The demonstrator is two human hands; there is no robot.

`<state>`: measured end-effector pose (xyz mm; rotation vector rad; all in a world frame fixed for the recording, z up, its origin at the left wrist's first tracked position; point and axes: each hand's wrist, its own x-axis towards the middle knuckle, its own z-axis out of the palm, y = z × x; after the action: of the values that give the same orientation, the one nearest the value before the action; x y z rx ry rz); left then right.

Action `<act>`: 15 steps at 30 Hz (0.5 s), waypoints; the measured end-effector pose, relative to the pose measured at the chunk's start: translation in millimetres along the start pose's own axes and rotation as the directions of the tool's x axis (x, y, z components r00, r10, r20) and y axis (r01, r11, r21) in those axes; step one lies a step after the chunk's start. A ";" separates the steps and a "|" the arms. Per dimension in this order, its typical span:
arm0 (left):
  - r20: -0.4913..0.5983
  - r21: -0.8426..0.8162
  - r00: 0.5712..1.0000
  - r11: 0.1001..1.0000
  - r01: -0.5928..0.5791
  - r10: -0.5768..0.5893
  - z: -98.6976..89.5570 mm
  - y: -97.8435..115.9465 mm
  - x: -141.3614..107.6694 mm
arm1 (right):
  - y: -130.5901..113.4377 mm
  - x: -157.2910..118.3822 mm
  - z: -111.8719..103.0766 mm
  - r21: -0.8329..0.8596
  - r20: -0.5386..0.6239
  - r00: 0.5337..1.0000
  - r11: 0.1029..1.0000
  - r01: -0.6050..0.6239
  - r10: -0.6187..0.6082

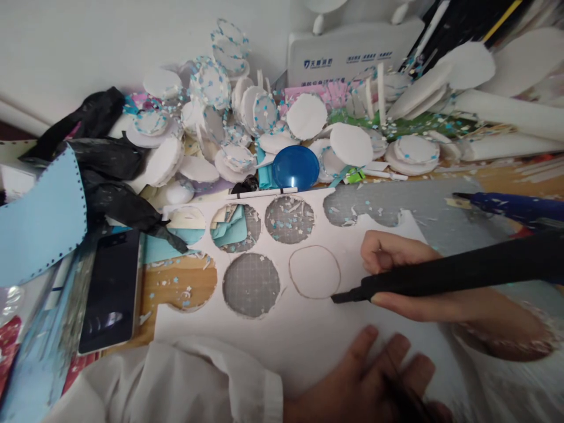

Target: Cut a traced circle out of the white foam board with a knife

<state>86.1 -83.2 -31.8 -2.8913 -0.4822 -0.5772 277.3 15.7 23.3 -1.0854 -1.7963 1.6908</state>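
Observation:
My right hand [396,276] is wrapped round a long black tool [462,267], whose narrow tip rests on a drawn circle's lower right edge. That circle [314,271] is pencilled on a white foam sheet [264,335] with several round holes cut through it. Below and nearer to me, my left hand [374,376] lies on the sheet with its fingers spread. Something dark and blurred crosses my left hand near the bottom edge.
White discs [307,116], some edged with blue stars, pile up behind the sheet near a blue round lid [295,167]. A phone [112,288] and black plastic [118,194] lie at left. A grey cutting mat [379,194] and a blue tool [515,205] are at right.

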 end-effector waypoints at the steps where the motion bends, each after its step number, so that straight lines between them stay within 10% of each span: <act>1: -0.003 0.002 1.000 1.000 0.003 -0.003 -0.2 -0.3 0.1 | -1.1 0.2 0.2 0.009 -0.001 1.000 1.000 -0.008 0.008; 15: 0.066 0.013 0.995 0.997 -0.082 0.081 -4.9 -6.2 1.2 | -13.3 -0.7 6.0 0.097 -0.187 0.974 0.989 -0.109 0.126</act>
<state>83.3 -78.0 -26.3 -2.9068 -0.3735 -0.4654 270.0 12.2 35.4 -1.2919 -1.5522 1.6509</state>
